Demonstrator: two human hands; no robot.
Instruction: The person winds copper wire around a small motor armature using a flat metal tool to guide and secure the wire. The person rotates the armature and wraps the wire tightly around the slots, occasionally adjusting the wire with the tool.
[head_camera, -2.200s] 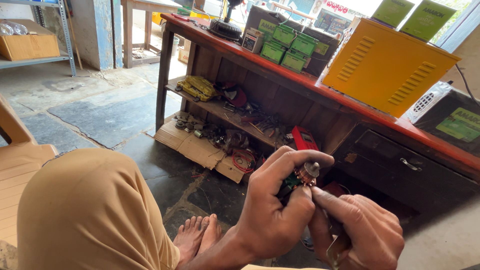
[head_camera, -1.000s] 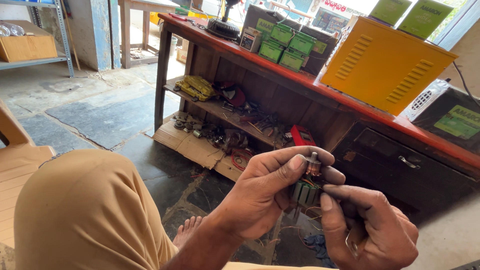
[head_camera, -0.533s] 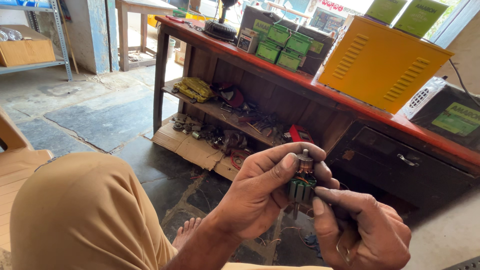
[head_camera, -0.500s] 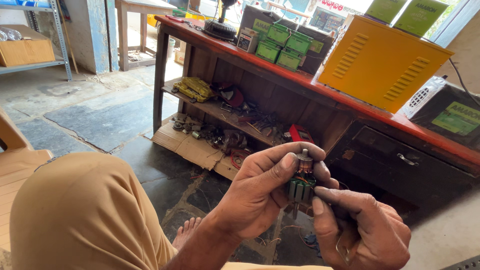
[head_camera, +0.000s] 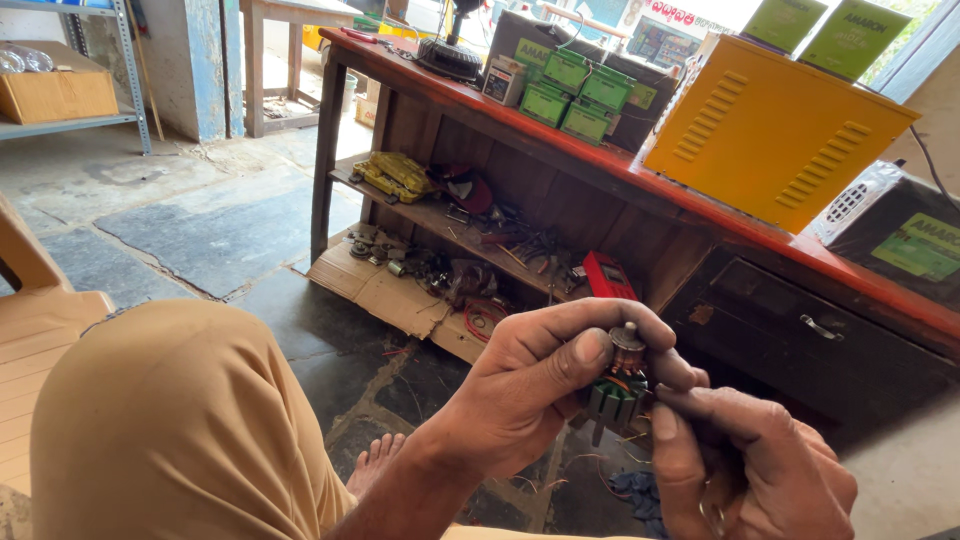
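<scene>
My left hand (head_camera: 530, 385) grips a small motor armature (head_camera: 618, 385) with a green slotted core and a metal shaft tip, thumb pressed near its top. My right hand (head_camera: 745, 465) sits just below and to the right, its fingers pinching the armature's lower side, where thin copper wires hang loose. Both hands are held above my knee in tan trousers (head_camera: 180, 420), in front of a wooden workbench.
A red-topped workbench (head_camera: 600, 165) carries green boxes (head_camera: 575, 90), a yellow vented metal case (head_camera: 770, 130) and a dark unit (head_camera: 900, 235). Its lower shelf (head_camera: 440, 215) holds tools and parts. Cardboard (head_camera: 390, 290) lies on the stone floor. A plastic chair (head_camera: 40, 320) is at left.
Both hands have shifted slightly while turning the armature. The right hand has dropped lower under it, and the left thumb now presses near the shaft end.
</scene>
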